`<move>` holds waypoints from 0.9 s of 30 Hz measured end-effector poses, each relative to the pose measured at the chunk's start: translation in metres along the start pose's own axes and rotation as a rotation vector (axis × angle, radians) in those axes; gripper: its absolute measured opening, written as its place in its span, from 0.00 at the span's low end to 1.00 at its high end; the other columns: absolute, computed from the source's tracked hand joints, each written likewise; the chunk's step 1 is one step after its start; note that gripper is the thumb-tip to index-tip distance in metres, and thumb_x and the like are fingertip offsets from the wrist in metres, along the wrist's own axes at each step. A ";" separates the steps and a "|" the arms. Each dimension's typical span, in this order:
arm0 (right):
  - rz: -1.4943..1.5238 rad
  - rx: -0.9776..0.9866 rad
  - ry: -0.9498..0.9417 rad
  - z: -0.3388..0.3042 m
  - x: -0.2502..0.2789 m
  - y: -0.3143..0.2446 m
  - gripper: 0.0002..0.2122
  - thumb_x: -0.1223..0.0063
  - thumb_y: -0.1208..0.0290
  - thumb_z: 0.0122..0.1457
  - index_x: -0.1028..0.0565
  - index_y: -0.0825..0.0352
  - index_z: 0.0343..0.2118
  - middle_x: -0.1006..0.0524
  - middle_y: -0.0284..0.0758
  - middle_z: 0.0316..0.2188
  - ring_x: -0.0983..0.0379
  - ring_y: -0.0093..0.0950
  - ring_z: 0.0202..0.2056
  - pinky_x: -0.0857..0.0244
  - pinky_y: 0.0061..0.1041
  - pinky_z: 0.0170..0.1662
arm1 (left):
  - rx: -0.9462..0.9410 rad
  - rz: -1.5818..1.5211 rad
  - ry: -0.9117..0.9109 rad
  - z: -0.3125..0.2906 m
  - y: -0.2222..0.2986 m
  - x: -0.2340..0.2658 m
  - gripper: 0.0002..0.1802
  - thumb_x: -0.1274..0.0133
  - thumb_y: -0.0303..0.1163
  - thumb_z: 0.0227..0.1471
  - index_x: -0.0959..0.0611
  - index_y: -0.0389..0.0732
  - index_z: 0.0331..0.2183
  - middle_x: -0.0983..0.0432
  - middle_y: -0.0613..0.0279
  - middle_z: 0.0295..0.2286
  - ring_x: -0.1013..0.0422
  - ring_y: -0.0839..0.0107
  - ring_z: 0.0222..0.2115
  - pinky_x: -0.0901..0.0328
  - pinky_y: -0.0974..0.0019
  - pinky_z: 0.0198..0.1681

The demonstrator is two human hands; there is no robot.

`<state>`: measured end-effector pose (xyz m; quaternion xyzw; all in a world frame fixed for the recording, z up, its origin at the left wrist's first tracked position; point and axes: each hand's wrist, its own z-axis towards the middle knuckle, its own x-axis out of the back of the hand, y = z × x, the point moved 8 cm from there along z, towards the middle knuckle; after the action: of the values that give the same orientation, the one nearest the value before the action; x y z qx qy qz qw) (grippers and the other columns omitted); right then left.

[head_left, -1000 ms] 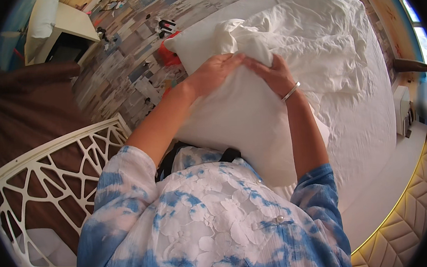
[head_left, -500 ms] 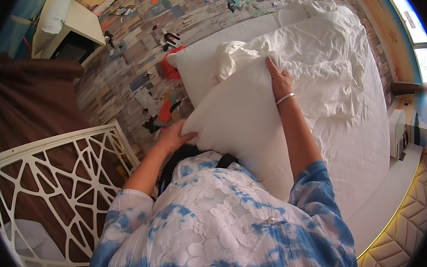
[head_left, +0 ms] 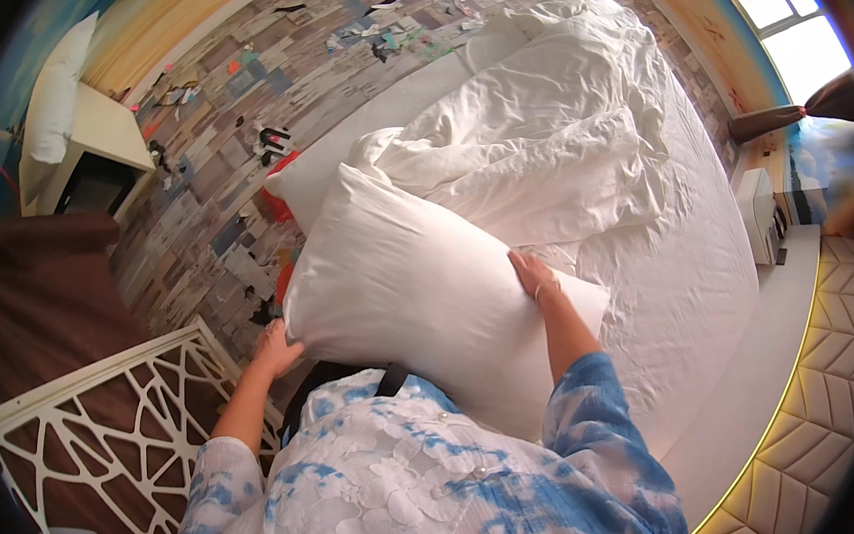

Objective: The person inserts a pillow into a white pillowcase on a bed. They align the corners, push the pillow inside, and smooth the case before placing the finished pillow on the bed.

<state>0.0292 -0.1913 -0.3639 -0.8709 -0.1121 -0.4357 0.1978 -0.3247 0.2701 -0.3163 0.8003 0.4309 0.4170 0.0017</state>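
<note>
A plump white pillow (head_left: 408,279) lies tilted in front of me, between my body and the bed. My left hand (head_left: 278,347) is closed on the pillow's left corner. Against the pillow's upper right side rests my right hand (head_left: 538,276), fingers stretched along the fabric, with one corner sticking out past the wrist. Beyond the pillow a crumpled white quilt (head_left: 548,147) is heaped on the white-sheeted bed (head_left: 689,276). Part of another white pillow (head_left: 299,189) shows behind the one I handle.
At my left stands a white lattice panel (head_left: 105,378) with a brown curtain (head_left: 33,298) behind it. Scraps litter the wood-patterned floor (head_left: 234,111). A cream cabinet (head_left: 101,142) carries a white pillow (head_left: 62,90). A padded cream headboard (head_left: 799,408) borders the bed at right.
The pillow has turned and spread broader across the bed side. My right hand has slid from its top corner down along its right side. My left hand keeps its corner.
</note>
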 end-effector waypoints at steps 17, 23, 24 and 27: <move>0.185 -0.605 0.153 -0.081 0.002 -0.033 0.30 0.69 0.39 0.58 0.24 0.65 0.36 0.25 0.50 0.39 0.29 0.48 0.44 0.37 0.44 0.45 | 0.065 -0.473 -0.238 0.022 0.096 0.032 0.43 0.37 0.62 0.34 0.19 0.33 0.42 0.24 0.47 0.41 0.27 0.60 0.45 0.36 0.65 0.50; 0.189 -0.510 0.390 -0.107 0.057 -0.110 0.28 0.65 0.46 0.61 0.23 0.70 0.26 0.24 0.51 0.30 0.29 0.49 0.37 0.39 0.45 0.42 | -0.013 -0.471 -0.309 0.066 0.033 0.036 0.38 0.38 0.60 0.37 0.18 0.39 0.42 0.22 0.53 0.40 0.28 0.63 0.45 0.36 0.67 0.50; 0.184 -0.479 0.450 -0.115 0.077 -0.137 0.27 0.63 0.48 0.61 0.24 0.71 0.25 0.24 0.51 0.28 0.29 0.49 0.35 0.39 0.45 0.40 | -0.037 -0.557 -0.329 0.071 0.031 0.056 0.35 0.38 0.57 0.38 0.18 0.39 0.42 0.22 0.54 0.40 0.28 0.64 0.45 0.37 0.67 0.50; 0.121 -0.352 0.613 -0.128 0.126 -0.221 0.24 0.57 0.53 0.61 0.25 0.72 0.21 0.27 0.52 0.21 0.31 0.49 0.25 0.42 0.45 0.31 | -0.166 -0.764 -0.344 0.080 0.007 0.131 0.28 0.36 0.48 0.42 0.18 0.40 0.42 0.22 0.57 0.40 0.28 0.67 0.43 0.38 0.66 0.50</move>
<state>-0.0689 -0.0470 -0.1385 -0.7255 0.0808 -0.6769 0.0947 -0.2289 0.3846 -0.2788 0.6382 0.6548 0.2800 0.2924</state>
